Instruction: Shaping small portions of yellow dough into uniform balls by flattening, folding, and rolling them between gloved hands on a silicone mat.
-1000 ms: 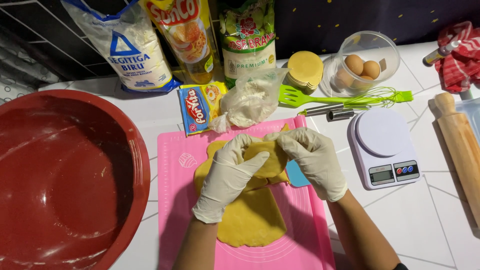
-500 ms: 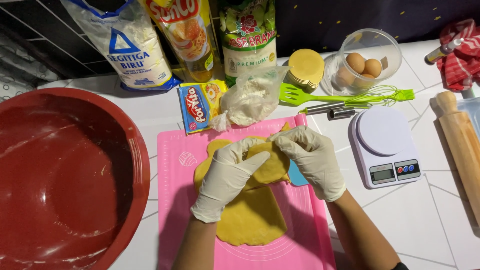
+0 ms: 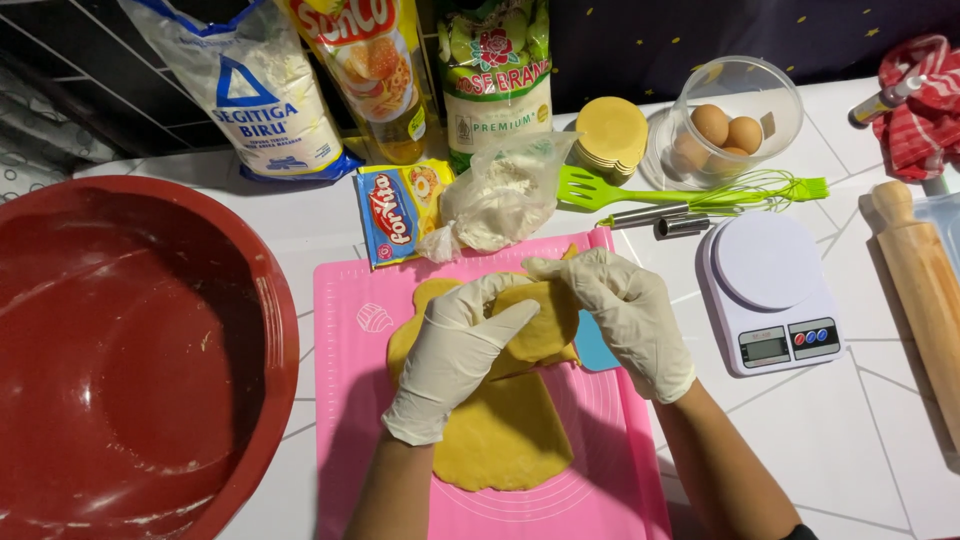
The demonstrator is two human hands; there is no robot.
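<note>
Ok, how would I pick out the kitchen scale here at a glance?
Start at the pink mat in the middle and look just past its right edge. The scale sits there on the white counter, left of the rolling pin: white, with a round platform and small display.

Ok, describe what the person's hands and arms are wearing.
Both hands wear thin, off-white disposable gloves: the left hand and the right hand. The gloves look slightly wrinkled and loose, ending at the wrists in a rolled cuff. Beyond the cuffs the forearms are bare, with no sleeves showing. At the bottom edge a small dark patch sits near the right elbow; what it is cannot be told.
</note>
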